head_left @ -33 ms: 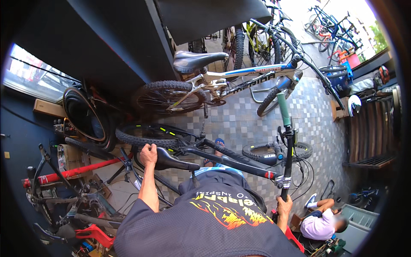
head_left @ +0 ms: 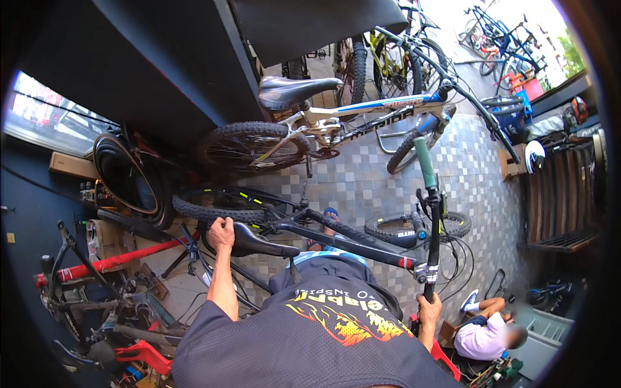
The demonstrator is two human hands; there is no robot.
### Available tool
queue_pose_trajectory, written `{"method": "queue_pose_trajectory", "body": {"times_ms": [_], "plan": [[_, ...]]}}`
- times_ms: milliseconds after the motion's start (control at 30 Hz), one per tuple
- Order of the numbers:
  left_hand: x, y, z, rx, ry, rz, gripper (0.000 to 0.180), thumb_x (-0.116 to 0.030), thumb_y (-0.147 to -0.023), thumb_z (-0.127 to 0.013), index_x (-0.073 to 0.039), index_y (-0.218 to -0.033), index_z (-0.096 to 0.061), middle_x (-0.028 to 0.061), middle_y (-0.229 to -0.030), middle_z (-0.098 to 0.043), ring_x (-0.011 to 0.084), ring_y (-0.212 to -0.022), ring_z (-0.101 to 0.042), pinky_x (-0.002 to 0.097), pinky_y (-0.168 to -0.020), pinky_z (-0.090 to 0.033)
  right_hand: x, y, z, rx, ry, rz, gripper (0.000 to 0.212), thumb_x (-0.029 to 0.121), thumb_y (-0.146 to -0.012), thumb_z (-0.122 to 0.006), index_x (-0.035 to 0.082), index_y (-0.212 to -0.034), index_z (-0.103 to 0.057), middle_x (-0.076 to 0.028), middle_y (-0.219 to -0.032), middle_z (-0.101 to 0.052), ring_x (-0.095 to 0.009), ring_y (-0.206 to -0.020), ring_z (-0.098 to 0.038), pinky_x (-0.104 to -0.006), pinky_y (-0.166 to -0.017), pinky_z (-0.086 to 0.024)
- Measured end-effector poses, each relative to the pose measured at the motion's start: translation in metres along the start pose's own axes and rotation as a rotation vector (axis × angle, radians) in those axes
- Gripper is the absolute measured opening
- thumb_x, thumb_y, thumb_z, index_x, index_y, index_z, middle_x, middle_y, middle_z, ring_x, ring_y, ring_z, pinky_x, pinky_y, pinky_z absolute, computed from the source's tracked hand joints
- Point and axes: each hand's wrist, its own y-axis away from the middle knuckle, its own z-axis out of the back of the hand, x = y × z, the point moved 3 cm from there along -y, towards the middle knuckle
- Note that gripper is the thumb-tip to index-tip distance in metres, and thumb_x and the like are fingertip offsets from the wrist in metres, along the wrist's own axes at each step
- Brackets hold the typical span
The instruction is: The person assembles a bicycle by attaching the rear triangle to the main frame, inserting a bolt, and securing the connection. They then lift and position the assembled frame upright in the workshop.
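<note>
A black mountain bike (head_left: pixel 349 244) stands across in front of me, its rear wheel (head_left: pixel 210 208) to the left and its front wheel (head_left: pixel 459 225) to the right. My left hand (head_left: pixel 222 233) is closed around the back end of its black saddle (head_left: pixel 262 244). At the near end of the handlebar (head_left: pixel 435 242), my right hand (head_left: pixel 428 313) wraps round the bar, hiding most of the grip there. The far end of that bar carries a green grip (head_left: pixel 424 160), which neither hand touches. Brake levers and loose-looking cables hang about the stem.
Beyond stands a white and blue mountain bike (head_left: pixel 362 115), with more bikes behind it. To the left are a red bike frame (head_left: pixel 116 260), loose tyres (head_left: pixel 129 178) and a cardboard box (head_left: pixel 72 166). A seated person (head_left: pixel 482 337) is at the lower right, near a grey bin (head_left: pixel 540 336).
</note>
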Motion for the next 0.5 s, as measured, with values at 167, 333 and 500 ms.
{"method": "queue_pose_trajectory", "body": {"times_ms": [167, 333, 500], "plan": [[-0.012, -0.034, 0.007, -0.042, 0.022, -0.077, 0.041, -0.041, -0.091, -0.062, -0.003, -0.077, -0.065, 0.0238, -0.082, -0.07, 0.0478, -0.083, -0.068, 0.0548, -0.075, -0.051, 0.058, -0.012, 0.004, -0.024, 0.11, 0.159, 0.024, 0.022, -0.08, -0.079, 0.001, -0.086, -0.068, 0.001, -0.066, -0.057, -0.009, -0.061, -0.052, -0.0319, -0.055, -0.042], [-0.04, -0.067, 0.006, -0.102, 0.02, -0.144, 0.043, -0.042, -0.093, -0.061, -0.002, -0.08, -0.067, 0.0247, -0.083, -0.07, 0.0481, -0.085, -0.067, 0.0549, -0.077, -0.051, 0.135, -0.032, 0.0, 0.052, 0.106, 0.342, 0.033, 0.023, -0.089, -0.077, -0.001, -0.11, -0.072, -0.001, -0.073, -0.062, -0.011, -0.066, -0.055, -0.0322, -0.06, -0.046], [-0.066, -0.093, 0.002, -0.087, -0.04, -0.077, 0.048, -0.047, -0.094, -0.057, -0.001, -0.086, -0.072, 0.0273, -0.091, -0.072, 0.0495, -0.091, -0.069, 0.0559, -0.082, -0.052, 0.217, -0.052, -0.01, 0.057, 0.197, 0.442, 0.043, 0.026, -0.092, -0.074, 0.0, -0.125, -0.07, -0.009, -0.084, -0.068, -0.017, -0.076, -0.063, -0.0351, -0.072, -0.05]]}}
